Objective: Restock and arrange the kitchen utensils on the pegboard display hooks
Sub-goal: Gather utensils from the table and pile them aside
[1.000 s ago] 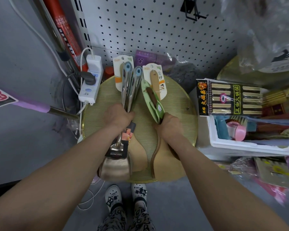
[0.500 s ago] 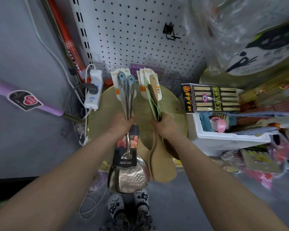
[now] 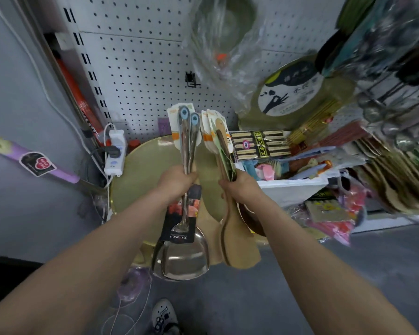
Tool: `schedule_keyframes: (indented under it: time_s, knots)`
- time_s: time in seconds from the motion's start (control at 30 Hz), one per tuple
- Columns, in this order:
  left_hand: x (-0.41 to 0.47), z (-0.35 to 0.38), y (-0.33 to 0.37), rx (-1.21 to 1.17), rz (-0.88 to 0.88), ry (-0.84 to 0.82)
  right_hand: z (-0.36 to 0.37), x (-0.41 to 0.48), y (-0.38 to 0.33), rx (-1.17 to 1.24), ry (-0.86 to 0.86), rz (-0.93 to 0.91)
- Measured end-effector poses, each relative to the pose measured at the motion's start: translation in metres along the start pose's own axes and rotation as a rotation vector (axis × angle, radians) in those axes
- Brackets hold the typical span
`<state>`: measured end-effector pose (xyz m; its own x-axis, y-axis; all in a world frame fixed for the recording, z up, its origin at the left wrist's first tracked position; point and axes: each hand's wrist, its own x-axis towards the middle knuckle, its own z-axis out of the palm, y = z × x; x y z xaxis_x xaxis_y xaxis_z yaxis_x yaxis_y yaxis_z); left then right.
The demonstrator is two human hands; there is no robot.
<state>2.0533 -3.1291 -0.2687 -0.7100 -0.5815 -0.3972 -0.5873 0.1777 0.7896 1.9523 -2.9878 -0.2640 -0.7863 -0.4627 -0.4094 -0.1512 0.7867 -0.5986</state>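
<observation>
Pegboard [image 3: 136, 68] open left of and under the black hook [image 3: 191, 79]. Plastic bag [image 3: 224, 44] hangs close on the hook's right. Power strip [image 3: 116, 153] and cables [image 3: 92, 154] block the lower-left corner; chopstick pack [image 3: 259, 145] and white bin [image 3: 290, 189] crowd the lower right.

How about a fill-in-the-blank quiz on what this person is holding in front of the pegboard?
1. The left hand grips the metal spatulas, whose handle ends are coloured ____.
2. The right hand grips the pale spatulas, which are made of ____.
3. The hook on the white pegboard is coloured ____.

Missing words: blue; wood; black.
</observation>
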Motion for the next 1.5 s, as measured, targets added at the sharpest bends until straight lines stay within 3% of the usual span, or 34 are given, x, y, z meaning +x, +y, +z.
schedule_keyframes:
  time_s: [0.2,0.53,0.87,1.23,1.5]
  knots:
    - [-0.041,0.07,0.054,0.053,0.113,-0.062,-0.067,-0.044,0.072,0.047,0.048,0.047]
    - [-0.131,0.252,0.148,0.123,0.274,-0.233,-0.2,-0.144,0.235,0.012,0.213,0.138]
    - [-0.189,0.425,0.239,0.261,0.46,-0.46,-0.317,-0.224,0.38,0.102,0.378,0.358]
    - [-0.148,0.554,0.308,0.287,0.399,-0.646,-0.401,-0.19,0.478,0.274,0.428,0.579]
    - [-0.103,0.617,0.36,0.34,0.373,-0.653,-0.459,-0.143,0.518,0.324,0.396,0.635]
